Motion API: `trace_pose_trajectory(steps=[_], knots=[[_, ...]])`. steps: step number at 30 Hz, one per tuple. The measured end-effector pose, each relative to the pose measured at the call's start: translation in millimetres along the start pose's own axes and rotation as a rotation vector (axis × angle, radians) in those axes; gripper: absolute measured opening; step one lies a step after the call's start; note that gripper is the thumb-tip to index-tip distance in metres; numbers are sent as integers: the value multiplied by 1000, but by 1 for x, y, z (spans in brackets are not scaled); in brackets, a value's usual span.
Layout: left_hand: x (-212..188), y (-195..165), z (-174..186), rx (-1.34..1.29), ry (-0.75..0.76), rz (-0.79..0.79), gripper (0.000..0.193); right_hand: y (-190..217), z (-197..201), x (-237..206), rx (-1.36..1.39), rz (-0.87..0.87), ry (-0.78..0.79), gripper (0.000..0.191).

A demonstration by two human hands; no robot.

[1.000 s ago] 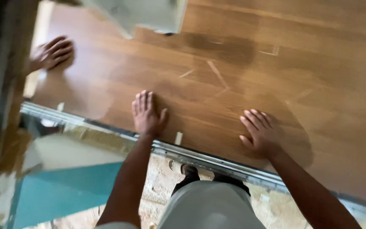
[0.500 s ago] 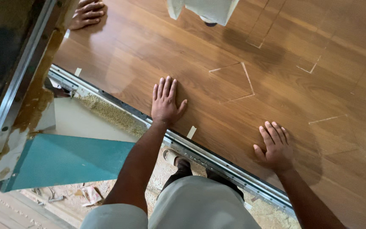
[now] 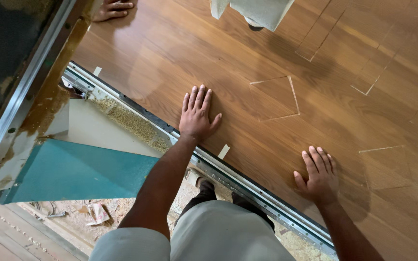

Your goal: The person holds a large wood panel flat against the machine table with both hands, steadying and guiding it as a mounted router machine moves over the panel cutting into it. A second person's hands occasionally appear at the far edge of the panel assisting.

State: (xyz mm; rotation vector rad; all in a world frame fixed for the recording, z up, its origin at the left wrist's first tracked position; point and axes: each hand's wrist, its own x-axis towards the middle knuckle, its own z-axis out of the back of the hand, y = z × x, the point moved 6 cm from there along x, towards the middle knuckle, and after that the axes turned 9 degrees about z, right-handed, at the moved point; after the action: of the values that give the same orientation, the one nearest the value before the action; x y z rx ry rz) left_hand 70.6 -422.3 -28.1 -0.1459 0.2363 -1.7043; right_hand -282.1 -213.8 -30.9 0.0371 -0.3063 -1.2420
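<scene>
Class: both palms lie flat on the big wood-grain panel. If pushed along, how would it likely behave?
The wood-grain panel probably slides flat and stiff. Its glossy face may slip under the left hand and right hand. Its span suggests heaviness.

pale grey clothing (image 3: 218,232), bare forearms, dark shoes (image 3: 206,186)

A metal rail (image 3: 228,176) is running diagonally along the near edge, with sawdust (image 3: 129,123) lying in a strip just beside it. A teal panel (image 3: 73,171) is slanting below, next to a rusty steel frame (image 3: 30,84). Paper scraps (image 3: 95,212) are lying on the dusty floor (image 3: 39,227). At the top, a co-worker's hand (image 3: 112,8) is resting flat, and a pale trouser leg (image 3: 260,10) is standing near it.
</scene>
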Motion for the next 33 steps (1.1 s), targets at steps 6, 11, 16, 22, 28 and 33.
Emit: trace_pose_trajectory(steps=[6, 11, 16, 22, 28, 33], knots=[[1, 1, -4, -1, 6, -2, 87, -1, -3, 0, 16, 17, -9, 61], [3, 3, -5, -10, 1, -2, 87, -1, -3, 2, 19, 0, 7, 61], [6, 5, -3, -5, 25, 11, 88, -1, -2, 6, 14, 12, 1, 61], [8, 5, -2, -13, 41, 17, 87, -3, -7, 4, 0, 13, 17, 62], [8, 6, -2, -4, 29, 15, 87, -6, -12, 2, 4, -6, 41, 63], [9, 6, -3, -8, 30, 20, 88, -6, -12, 3, 17, 4, 33, 63]])
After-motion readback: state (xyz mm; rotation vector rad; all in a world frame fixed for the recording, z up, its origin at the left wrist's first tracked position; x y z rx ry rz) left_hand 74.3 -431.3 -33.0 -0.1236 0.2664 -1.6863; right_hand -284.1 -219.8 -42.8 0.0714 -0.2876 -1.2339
